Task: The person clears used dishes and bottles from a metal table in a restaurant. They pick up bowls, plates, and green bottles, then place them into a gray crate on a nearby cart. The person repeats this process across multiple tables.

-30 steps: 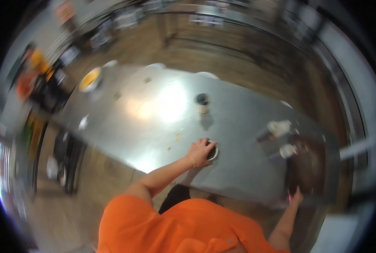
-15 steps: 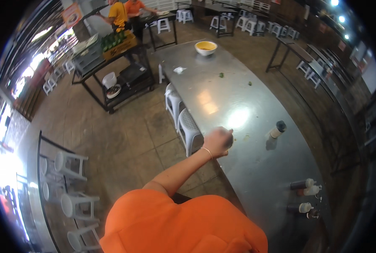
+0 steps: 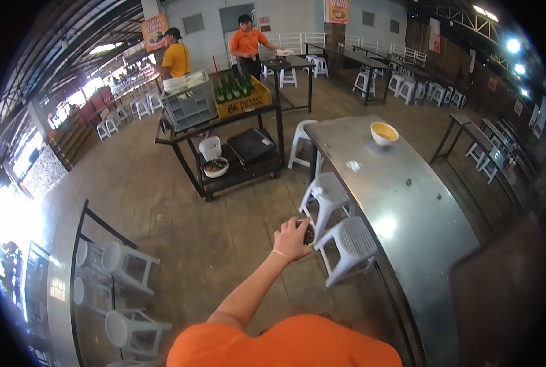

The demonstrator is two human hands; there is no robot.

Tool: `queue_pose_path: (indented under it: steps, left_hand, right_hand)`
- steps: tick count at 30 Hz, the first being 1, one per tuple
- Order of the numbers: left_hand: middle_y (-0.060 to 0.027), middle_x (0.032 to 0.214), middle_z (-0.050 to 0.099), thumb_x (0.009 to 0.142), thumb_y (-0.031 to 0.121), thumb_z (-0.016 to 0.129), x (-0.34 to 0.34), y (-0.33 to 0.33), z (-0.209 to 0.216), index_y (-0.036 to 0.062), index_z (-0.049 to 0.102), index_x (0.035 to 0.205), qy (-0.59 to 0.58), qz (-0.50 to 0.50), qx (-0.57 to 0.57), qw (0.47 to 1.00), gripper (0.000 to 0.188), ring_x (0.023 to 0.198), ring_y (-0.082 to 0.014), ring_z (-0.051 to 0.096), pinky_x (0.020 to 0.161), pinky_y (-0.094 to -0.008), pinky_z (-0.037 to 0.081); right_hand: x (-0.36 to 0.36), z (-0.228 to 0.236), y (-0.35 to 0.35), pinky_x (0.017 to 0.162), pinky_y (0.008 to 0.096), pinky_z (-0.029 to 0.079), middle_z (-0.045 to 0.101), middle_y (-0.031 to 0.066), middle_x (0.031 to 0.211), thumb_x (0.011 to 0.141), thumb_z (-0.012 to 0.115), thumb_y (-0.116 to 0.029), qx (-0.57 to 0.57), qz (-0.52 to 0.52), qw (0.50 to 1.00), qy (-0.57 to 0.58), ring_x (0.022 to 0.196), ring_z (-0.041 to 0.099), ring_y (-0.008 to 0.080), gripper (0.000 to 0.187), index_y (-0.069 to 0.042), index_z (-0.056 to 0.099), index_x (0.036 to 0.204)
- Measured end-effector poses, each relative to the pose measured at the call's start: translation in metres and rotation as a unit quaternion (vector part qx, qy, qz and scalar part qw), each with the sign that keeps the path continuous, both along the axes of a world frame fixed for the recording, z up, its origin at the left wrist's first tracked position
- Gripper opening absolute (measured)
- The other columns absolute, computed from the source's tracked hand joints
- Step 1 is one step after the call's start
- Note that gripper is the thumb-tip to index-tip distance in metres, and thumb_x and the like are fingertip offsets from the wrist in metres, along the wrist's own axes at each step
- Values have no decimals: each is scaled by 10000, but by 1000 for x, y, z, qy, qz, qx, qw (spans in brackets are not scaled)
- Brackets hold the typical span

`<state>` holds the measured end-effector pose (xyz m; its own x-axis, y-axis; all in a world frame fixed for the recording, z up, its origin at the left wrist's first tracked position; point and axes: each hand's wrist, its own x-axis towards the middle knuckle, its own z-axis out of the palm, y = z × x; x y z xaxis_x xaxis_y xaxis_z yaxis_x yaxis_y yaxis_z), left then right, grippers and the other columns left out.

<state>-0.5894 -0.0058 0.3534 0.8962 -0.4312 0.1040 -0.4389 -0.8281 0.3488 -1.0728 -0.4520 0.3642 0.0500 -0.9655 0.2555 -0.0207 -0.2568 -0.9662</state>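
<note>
My left hand (image 3: 292, 240) reaches out past the left edge of the steel table (image 3: 401, 183), over the floor beside the stools. Its fingers are closed on the rim of a small round container (image 3: 309, 234) with dark, speckled contents; the hand covers much of it. A white bowl (image 3: 384, 133) with a yellow-orange inside stands at the table's far end. Crumpled white tissue (image 3: 353, 166) and green scraps (image 3: 408, 182) lie on the tabletop. My right hand does not show.
Grey plastic stools (image 3: 349, 241) stand along the table's left side. Ahead left is a black cart (image 3: 248, 177) bearing a grey crate (image 3: 190, 110) and a yellow crate (image 3: 248, 104) of green bottles. A blurred brown panel (image 3: 499, 293) covers the right. Two people stand beyond the cart.
The view has swung left and up. My left hand has moved from above the table to beyond its left edge. The table bottles have left view, and a brown panel has appeared at right.
</note>
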Motion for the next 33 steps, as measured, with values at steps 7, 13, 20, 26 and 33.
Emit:
queue_pose_path:
  steps: [7,13,20,26,33]
  left_hand:
    - [-140,1283,384,557,315,760,128,146,16,229,348,1323,10,111,60,992,875,1144,-338,421,859,-515,417]
    - [-169,1305,381,551,287,753,252,227,32,221,353,1328,-24,175,65,982,876,1170,-354,409,895,-475,419]
    - [-163,1272,390,538,189,716,412,332,80,196,375,1311,-16,309,99,946,845,1139,-361,430,898,-470,424]
    - [-194,1123,483,533,194,703,596,392,143,155,421,1275,-77,306,76,946,795,1037,-385,486,859,-445,441]
    - [-259,1198,463,525,317,694,835,470,204,145,383,1320,-114,303,67,944,871,1092,-383,497,929,-398,410]
  right_hand:
    - [319,12,119,904,294,386,537,138,1136,704,485,-73,115,284,952,-14,1022,519,217,612,32,382,1298]
    - [599,-45,216,796,364,501,551,158,1099,653,471,-2,278,489,827,-9,926,584,243,598,5,429,1250]
    - [916,-166,320,715,378,489,565,69,887,569,467,68,405,537,738,50,851,566,233,560,-73,531,1107]
    - [1105,-232,358,691,411,510,569,87,900,552,450,49,522,560,643,-20,812,572,263,517,-74,520,1049]
    - [1269,-258,410,760,351,496,577,87,950,571,420,64,456,591,661,-74,871,574,240,511,-33,533,1060]
